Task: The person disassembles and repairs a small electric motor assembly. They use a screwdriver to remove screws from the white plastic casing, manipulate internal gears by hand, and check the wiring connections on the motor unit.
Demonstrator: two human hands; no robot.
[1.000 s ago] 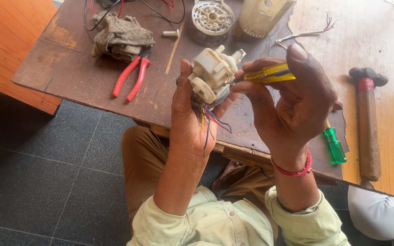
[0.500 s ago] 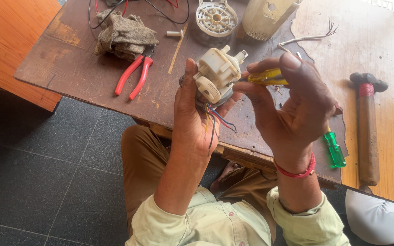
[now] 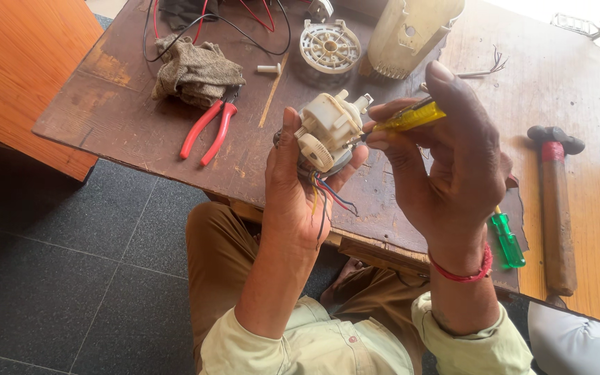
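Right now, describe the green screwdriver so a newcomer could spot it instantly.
Start at the worn wooden table and go to its near edge, right of the right hand. The green screwdriver lies there, just left of the hammer. Its translucent green handle sets it apart from the yellow screwdriver in the hand.

Count on desk (image 3: 133,90): screwdrivers 2, one yellow-handled (image 3: 411,117), one green-handled (image 3: 507,241); red-handled pliers (image 3: 208,130) 1; hammer (image 3: 556,208) 1; rag (image 3: 196,71) 1; round slotted plastic disc (image 3: 330,46) 1; cream plastic housing (image 3: 411,31) 1; small white motor unit (image 3: 328,128) 1; hands 2
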